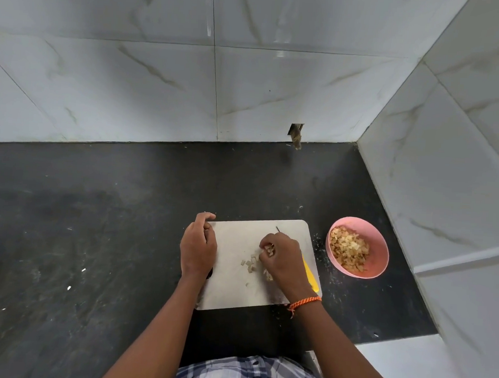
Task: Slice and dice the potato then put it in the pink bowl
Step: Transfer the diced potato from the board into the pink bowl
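Resting flat on a dark, matte stone countertop (95,238) streaked with pale scuffs and specks, one rectangular cutting board (234,237) with rounded corners and a smooth, light grey surface is seen at the centre. Its left edge is gripped by the left hand (197,245), the fingers curled over the far corner and the palm lying along the side. A cluster of small, pale, roughly cubic potato pieces (269,250) is pinched in the curled fingers of the right hand (282,257), just above the board. Roughly eight more loose diced pieces (250,264) are scattered on the board beside and below that hand, some partly hidden by it. One knife is laid along the board's right side under the right wrist; its glossy yellow handle (310,274) and the thin dark tip of its blade (278,228) are visible, the rest being covered. One braided orange thread band (306,301) is worn on the right wrist. One round pink bowl (375,247), smooth and matte, is set on the counter just right of the board, apart from it, and is about half filled with many tan and cream diced cubes (347,249). Fine pale crumbs are strewn on the counter between board and bowl. Glossy white marble-veined tiles (132,81) form the two walls.
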`<act>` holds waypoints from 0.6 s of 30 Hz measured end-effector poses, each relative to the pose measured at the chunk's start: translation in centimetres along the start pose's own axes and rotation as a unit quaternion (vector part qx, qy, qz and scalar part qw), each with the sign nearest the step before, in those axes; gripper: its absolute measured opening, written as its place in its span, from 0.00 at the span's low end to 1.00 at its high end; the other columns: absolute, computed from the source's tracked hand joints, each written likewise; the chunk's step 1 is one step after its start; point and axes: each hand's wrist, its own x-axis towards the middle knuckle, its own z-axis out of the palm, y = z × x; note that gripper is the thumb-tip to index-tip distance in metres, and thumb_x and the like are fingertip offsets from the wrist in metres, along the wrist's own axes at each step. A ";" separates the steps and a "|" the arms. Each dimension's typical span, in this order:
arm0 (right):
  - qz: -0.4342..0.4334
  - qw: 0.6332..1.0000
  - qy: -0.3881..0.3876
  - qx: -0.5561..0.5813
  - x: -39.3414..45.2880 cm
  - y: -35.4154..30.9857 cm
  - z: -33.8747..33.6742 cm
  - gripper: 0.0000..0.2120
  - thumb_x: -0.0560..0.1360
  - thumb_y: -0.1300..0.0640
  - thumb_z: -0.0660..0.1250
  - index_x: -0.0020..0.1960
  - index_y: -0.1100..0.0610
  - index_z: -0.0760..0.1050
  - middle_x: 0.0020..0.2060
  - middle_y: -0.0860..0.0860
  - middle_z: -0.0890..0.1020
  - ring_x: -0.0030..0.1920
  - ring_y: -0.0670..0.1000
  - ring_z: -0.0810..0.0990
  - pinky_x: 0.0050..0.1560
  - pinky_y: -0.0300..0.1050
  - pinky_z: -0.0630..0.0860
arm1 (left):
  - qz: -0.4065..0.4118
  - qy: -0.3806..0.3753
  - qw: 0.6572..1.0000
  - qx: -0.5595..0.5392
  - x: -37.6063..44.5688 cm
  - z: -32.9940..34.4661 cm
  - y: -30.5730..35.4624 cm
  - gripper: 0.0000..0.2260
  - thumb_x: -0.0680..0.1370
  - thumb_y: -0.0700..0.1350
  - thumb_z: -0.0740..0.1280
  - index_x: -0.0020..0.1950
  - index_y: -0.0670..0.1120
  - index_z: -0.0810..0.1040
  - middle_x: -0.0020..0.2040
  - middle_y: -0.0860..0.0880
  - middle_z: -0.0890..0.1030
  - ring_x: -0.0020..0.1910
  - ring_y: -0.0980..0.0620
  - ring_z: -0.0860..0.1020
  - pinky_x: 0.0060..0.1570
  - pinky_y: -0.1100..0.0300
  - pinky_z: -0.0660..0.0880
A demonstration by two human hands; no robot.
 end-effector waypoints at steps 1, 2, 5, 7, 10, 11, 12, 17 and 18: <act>0.003 1.000 0.012 0.016 -0.1 0.1 -0.5 0.05 0.72 0.60 0.74 0.47 0.51 0.83 0.43 0.45 0.83 0.44 0.44 0.79 0.49 0.38 0.78 | -0.001 -0.001 1.000 -0.002 0.0 0.0 0.0 0.14 0.84 0.38 0.61 0.64 0.51 0.79 0.52 0.55 0.83 0.50 0.54 0.79 0.51 0.56 0.76; 0.006 0.999 0.026 0.030 -0.2 0.1 -1.2 0.06 0.72 0.59 0.75 0.47 0.51 0.83 0.44 0.44 0.83 0.45 0.43 0.80 0.50 0.37 0.79 | -0.002 0.000 1.000 -0.003 0.0 0.0 -0.1 0.14 0.84 0.38 0.61 0.64 0.52 0.79 0.52 0.55 0.83 0.50 0.54 0.79 0.50 0.56 0.76; 0.019 0.994 0.096 0.057 -0.1 0.2 -4.1 0.07 0.72 0.60 0.75 0.48 0.52 0.83 0.44 0.43 0.83 0.46 0.41 0.80 0.48 0.32 0.76 | 0.001 0.002 1.000 -0.002 0.0 0.0 0.0 0.14 0.84 0.38 0.61 0.64 0.51 0.79 0.55 0.55 0.83 0.52 0.54 0.79 0.52 0.56 0.76; 0.036 0.986 0.157 0.044 0.0 0.7 -6.4 0.07 0.73 0.60 0.75 0.50 0.52 0.83 0.44 0.44 0.83 0.45 0.41 0.80 0.47 0.31 0.74 | -0.001 0.001 1.000 0.001 0.0 0.1 0.0 0.14 0.84 0.38 0.61 0.64 0.51 0.79 0.55 0.55 0.83 0.52 0.54 0.79 0.52 0.56 0.75; 0.063 0.965 0.255 0.009 -0.2 2.5 -9.1 0.08 0.74 0.61 0.75 0.52 0.53 0.81 0.48 0.48 0.84 0.47 0.47 0.80 0.51 0.41 0.77 | -0.004 0.000 1.000 0.004 -0.1 0.1 0.0 0.13 0.84 0.38 0.61 0.64 0.52 0.78 0.53 0.55 0.83 0.51 0.54 0.79 0.51 0.55 0.76; 0.066 0.958 0.278 -0.009 -0.3 3.3 -9.6 0.09 0.75 0.61 0.75 0.54 0.54 0.81 0.50 0.49 0.84 0.49 0.49 0.80 0.52 0.45 0.78 | -0.005 0.000 1.000 0.005 -0.1 0.2 0.0 0.13 0.84 0.38 0.61 0.64 0.52 0.78 0.53 0.55 0.83 0.50 0.54 0.79 0.50 0.54 0.77; 0.069 0.954 0.289 -0.034 -0.4 4.3 -9.8 0.10 0.75 0.61 0.75 0.55 0.55 0.81 0.52 0.51 0.84 0.51 0.52 0.81 0.53 0.48 0.79 | -0.005 0.001 1.000 0.005 0.0 0.2 0.0 0.14 0.84 0.38 0.61 0.65 0.52 0.78 0.53 0.55 0.83 0.50 0.54 0.79 0.50 0.54 0.77; 0.208 0.948 0.208 -0.118 -1.4 7.7 -9.2 0.16 0.77 0.60 0.74 0.65 0.58 0.80 0.64 0.59 0.80 0.63 0.62 0.77 0.62 0.60 0.78 | -0.004 -0.003 1.000 0.007 0.1 0.2 -0.2 0.14 0.84 0.38 0.61 0.65 0.53 0.77 0.50 0.55 0.82 0.48 0.53 0.79 0.48 0.51 0.79; 0.213 0.945 0.218 -0.118 -1.6 7.9 -9.2 0.16 0.78 0.60 0.73 0.65 0.58 0.81 0.64 0.59 0.80 0.64 0.62 0.77 0.62 0.60 0.77 | -0.005 -0.004 1.000 0.007 0.1 0.2 -0.2 0.14 0.84 0.38 0.61 0.65 0.53 0.77 0.50 0.55 0.82 0.47 0.53 0.79 0.48 0.51 0.79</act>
